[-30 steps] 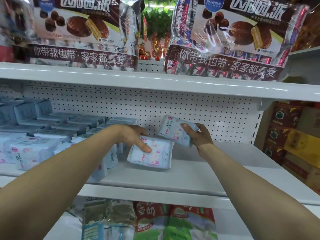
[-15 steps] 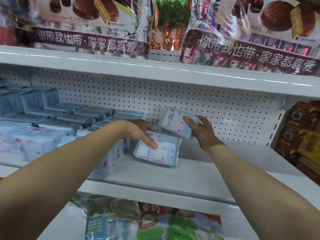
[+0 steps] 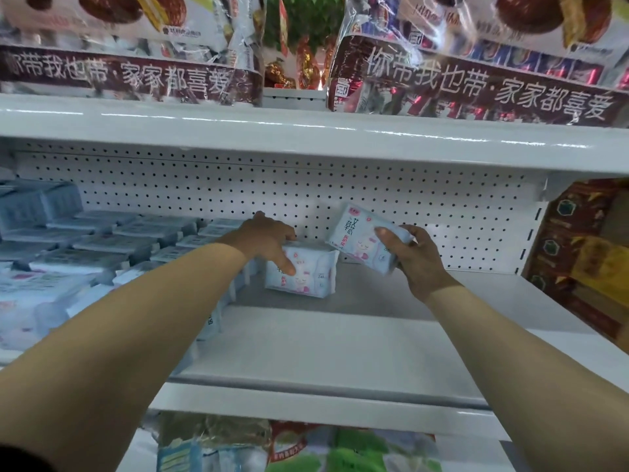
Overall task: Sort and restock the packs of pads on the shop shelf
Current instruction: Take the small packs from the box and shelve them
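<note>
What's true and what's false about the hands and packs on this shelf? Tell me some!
1. The right hand holds a pale blue plastic pack of pads above the white metal shelf. True.
2. The left hand touches nothing. False: it grips a second pale blue pack resting on the shelf.
3. Shiny brown snack bags sit on the upper shelf. True.
4. The back panel is red wood. False: it is white with holes.

- We count two hands: left hand (image 3: 269, 238), right hand (image 3: 420, 260).
- Two loose packs: shelf pack (image 3: 306, 277), held pack (image 3: 357, 240).
- Two cake bags: left bag (image 3: 129, 46), right bag (image 3: 476, 73).
- Stacked packs (image 3: 102, 240): too many to count.
</note>
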